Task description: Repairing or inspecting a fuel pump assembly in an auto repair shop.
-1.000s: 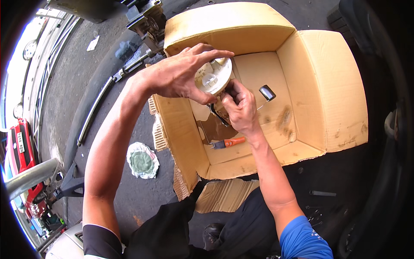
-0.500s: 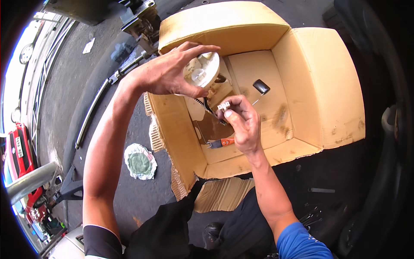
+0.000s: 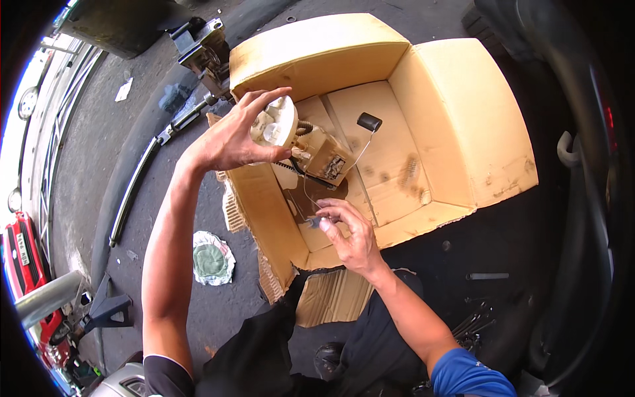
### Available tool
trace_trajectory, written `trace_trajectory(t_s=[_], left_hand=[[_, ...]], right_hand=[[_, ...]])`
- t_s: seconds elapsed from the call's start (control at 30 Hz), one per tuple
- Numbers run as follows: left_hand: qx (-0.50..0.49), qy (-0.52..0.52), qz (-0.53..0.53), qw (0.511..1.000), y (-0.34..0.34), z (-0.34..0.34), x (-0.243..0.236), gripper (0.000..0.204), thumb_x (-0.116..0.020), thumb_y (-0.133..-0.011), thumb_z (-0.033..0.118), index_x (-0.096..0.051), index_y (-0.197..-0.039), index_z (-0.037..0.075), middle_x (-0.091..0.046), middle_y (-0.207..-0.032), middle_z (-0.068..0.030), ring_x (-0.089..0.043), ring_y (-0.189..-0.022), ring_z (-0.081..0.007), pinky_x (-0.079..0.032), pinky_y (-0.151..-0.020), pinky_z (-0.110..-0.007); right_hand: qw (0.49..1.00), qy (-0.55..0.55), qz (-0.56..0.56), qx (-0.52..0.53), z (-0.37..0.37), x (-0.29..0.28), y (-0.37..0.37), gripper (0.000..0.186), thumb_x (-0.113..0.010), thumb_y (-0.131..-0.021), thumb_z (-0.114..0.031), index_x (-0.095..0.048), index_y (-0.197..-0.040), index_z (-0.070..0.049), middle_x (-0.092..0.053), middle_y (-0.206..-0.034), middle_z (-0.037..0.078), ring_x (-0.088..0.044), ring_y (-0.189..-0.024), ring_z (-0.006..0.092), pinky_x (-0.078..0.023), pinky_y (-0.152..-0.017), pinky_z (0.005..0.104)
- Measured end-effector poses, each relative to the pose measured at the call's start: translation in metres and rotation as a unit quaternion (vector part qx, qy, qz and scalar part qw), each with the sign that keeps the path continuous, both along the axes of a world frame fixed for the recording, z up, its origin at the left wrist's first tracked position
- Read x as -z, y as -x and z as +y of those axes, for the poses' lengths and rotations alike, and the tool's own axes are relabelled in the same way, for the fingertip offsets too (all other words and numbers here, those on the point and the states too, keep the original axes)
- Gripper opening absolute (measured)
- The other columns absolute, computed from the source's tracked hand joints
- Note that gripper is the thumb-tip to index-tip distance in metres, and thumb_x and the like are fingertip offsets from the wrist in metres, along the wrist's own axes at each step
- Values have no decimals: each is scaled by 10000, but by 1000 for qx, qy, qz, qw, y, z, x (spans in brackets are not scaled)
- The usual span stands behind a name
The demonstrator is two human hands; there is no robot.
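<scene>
In the head view, the left hand [image 3: 231,137] is gripping the white-topped unit [image 3: 321,157] by its rim, over the cardboard box's [image 3: 433,119] left part; a slipping grip could be dropping it and bending the black float's [image 3: 369,122] rod. The unit is sitting between the hands: the right hand [image 3: 357,245] is hovering over the box's near side, half curled; whether it is pinching the thin wire [image 3: 309,192], I cannot tell.
</scene>
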State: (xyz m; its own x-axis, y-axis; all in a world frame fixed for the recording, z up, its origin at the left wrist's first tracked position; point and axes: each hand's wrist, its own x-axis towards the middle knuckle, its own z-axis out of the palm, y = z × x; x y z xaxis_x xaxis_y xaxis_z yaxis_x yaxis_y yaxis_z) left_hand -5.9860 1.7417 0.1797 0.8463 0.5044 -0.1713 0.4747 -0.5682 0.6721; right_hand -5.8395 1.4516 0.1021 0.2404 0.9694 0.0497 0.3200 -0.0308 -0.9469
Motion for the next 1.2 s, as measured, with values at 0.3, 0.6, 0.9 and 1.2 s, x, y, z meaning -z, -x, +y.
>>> trace_trajectory(t_s=[0.3, 0.6, 0.9, 1.2], left_hand=[[-42, 32, -21, 998, 22, -12, 5, 1105, -862, -746, 528, -371, -1680, 200, -492, -1530, -222, -505, -1437, -413, -423, -1220, -515], [-71, 40, -16, 997, 31, -11, 11, 1119, -895, -753, 541, -363, -1680, 208, -477, -1550, -258, -522, -1436, -446, -458, -1200, -519], [-78, 43, -17, 996, 28, -7, 14, 1123, -875, -754, 570, -363, -1682, 197, -499, -1527, -255, -525, -1425, -431, -443, -1200, -519], [-81, 47, -7, 996, 24, -8, 11, 1126, -860, -745, 592, -366, -1683, 211, -515, -1510, -254, -532, -1409, -426, -433, -1202, -530]], right_hand=[[961, 134, 200, 135, 23, 26, 14, 201, -639, -1082, -136, -684, -1222, 1, -761, -1070, 94, -716, -908, 141, -573, -802, 309], [959, -37, -219, 178, 59, 55, 9, 188, -718, -983, -83, -713, -1171, -71, -670, -991, 118, -720, -834, 324, -598, -710, 415], [914, -109, -368, 131, 65, 66, -1, 200, -769, -923, -82, -700, -1111, -75, -663, -982, 90, -733, -801, 273, -607, -689, 377], [897, -116, -415, 98, 70, 69, -12, 188, -756, -854, -38, -640, -1000, -63, -637, -867, 79, -717, -756, 248, -603, -647, 367]])
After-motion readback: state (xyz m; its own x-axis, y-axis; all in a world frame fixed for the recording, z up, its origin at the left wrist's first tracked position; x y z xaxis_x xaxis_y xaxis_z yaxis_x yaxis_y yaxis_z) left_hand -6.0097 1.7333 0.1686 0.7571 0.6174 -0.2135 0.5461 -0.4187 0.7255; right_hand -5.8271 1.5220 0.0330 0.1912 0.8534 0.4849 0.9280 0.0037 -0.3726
